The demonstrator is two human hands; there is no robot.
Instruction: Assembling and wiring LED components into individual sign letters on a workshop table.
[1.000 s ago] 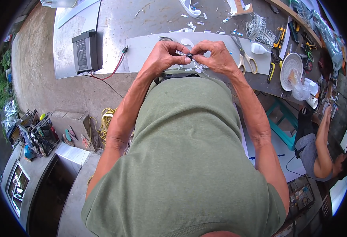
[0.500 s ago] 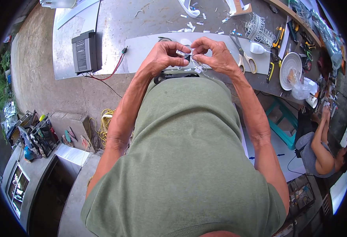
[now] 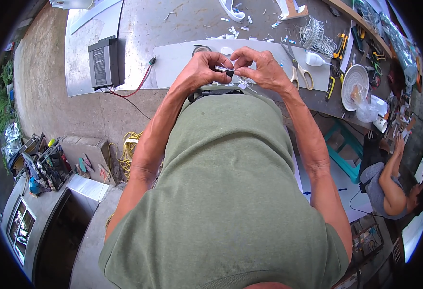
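Observation:
Close together over the front edge of the table, both my hands work at one small thing. My left hand (image 3: pixel 202 70) is closed in a pinch on a small white strip-like piece (image 3: pixel 222 69), with something black against its fingertips. Opposite it, my right hand (image 3: pixel 264 70) pinches what looks like a thin wire running to that piece; the fingers hide most of it. Loose white wires (image 3: pixel 244 83) lie just below the fingertips. A roll of tape (image 3: pixel 201 48) and a white disc (image 3: pixel 227 50) rest on the pale sheet (image 3: pixel 173 60) beyond my hands.
Scissors (image 3: pixel 304 72), a white bottle (image 3: pixel 314 59), pliers (image 3: pixel 340 45) and a white round basket (image 3: pixel 355 86) lie to the right. A black box with leads (image 3: pixel 103 62) sits left. Small white pieces (image 3: pixel 230 33) litter the table's far side. Another person (image 3: pixel 392 185) works at far right, past a green stool (image 3: pixel 344 154).
My fingertips have drawn slightly closer together, and the white piece has tilted a little in my left hand. At far right the other person's hands have shifted slightly.

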